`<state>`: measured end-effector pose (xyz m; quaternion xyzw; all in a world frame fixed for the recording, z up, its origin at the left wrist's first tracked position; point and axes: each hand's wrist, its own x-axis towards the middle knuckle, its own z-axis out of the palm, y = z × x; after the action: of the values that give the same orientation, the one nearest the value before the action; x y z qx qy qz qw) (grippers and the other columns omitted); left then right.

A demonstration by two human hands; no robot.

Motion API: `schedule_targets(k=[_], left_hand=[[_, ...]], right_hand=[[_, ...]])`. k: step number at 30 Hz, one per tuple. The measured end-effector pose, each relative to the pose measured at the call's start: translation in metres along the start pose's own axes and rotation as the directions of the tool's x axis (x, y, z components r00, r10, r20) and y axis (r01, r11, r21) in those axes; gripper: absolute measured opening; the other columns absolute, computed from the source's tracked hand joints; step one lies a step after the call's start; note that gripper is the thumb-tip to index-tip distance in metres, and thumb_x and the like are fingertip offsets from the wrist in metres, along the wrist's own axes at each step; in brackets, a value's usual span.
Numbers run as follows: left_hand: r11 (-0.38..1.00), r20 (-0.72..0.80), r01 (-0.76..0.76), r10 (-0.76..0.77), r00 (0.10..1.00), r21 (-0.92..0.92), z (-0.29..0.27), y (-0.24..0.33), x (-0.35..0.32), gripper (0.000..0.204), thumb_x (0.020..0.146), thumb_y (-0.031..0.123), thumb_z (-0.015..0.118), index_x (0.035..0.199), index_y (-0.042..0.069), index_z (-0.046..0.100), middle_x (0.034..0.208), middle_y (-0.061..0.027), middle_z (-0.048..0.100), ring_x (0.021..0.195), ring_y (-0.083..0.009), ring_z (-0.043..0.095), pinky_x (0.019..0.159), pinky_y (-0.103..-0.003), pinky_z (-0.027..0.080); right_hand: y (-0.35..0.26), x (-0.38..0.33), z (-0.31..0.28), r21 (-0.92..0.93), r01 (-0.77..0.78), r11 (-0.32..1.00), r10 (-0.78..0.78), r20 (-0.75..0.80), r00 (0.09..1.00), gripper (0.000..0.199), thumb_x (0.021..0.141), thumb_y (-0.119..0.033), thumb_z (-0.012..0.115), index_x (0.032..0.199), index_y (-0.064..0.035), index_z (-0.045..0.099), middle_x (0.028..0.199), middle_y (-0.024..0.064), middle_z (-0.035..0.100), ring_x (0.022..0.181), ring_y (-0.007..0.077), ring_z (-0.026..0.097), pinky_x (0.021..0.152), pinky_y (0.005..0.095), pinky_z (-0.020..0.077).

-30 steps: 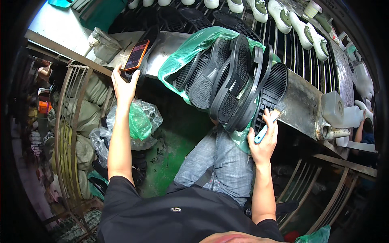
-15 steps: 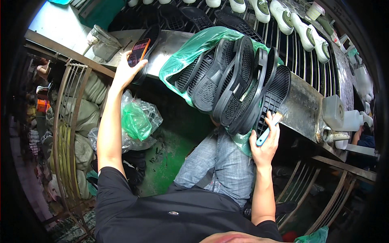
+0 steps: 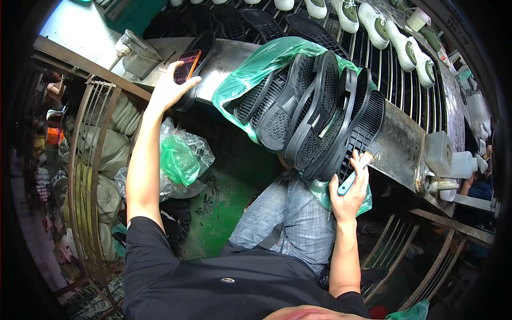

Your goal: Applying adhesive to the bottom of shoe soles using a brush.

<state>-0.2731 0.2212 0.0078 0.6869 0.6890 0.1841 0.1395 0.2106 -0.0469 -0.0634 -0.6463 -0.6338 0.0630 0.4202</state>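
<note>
My left hand holds a phone in an orange case, tilted over the metal bench edge, fingers and thumb around its lower part. A dark shoe sole lies just behind the phone. In my right hand is a brush with a light blue handle, its bristles pointing up and away from me. Beside the bristles, a heap of black shoe soles leans together in a green plastic bag at the bench's near edge. My right fingers are close to the nearest right-hand sole.
White shoes and more soles stand on the barred rack beyond. A metal pot sits at the left of the bench. Plastic bottles are at the right. Clear and green bags hang below the bench beside a barred frame.
The phone has tilted, so its screen shows narrower. The soles and bench sit slightly lower and further right in view. Both hands keep their holds.
</note>
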Motion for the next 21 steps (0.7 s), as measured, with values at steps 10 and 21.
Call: schedule_targets(k=[10, 21], left_hand=[[1.000, -0.076, -0.027, 0.027, 0.997, 0.000, 0.003, -0.003, -0.008, 0.100, 0.084, 0.064, 0.088, 0.154, 0.001, 0.055, 0.151, -0.0274, 0.063, 0.141, -0.0384, 0.061, 0.120, -0.046, 0.047], [0.985, -0.201, -0.101, 0.073, 0.977, -0.137, 0.010, -0.021, -0.014, 0.103, 0.085, 0.061, 0.089, 0.157, -0.002, 0.052, 0.157, -0.0304, 0.056, 0.148, -0.0412, 0.054, 0.125, -0.046, 0.041]], right_hand=[[-0.002, 0.001, -0.002, -0.008, -0.016, 1.000, 0.016, 0.014, 1.000, 0.064, 0.083, -0.005, 0.080, 0.142, -0.0040, 0.057, 0.154, 0.0227, 0.064, 0.147, 0.0466, 0.055, 0.123, 0.0533, 0.0434], [-0.001, 0.000, -0.002, -0.009, 0.010, 1.000, -0.010, -0.002, 1.000, 0.062, 0.083, -0.007, 0.082, 0.140, -0.0033, 0.059, 0.153, 0.0222, 0.064, 0.143, 0.0473, 0.057, 0.120, 0.0539, 0.0468]])
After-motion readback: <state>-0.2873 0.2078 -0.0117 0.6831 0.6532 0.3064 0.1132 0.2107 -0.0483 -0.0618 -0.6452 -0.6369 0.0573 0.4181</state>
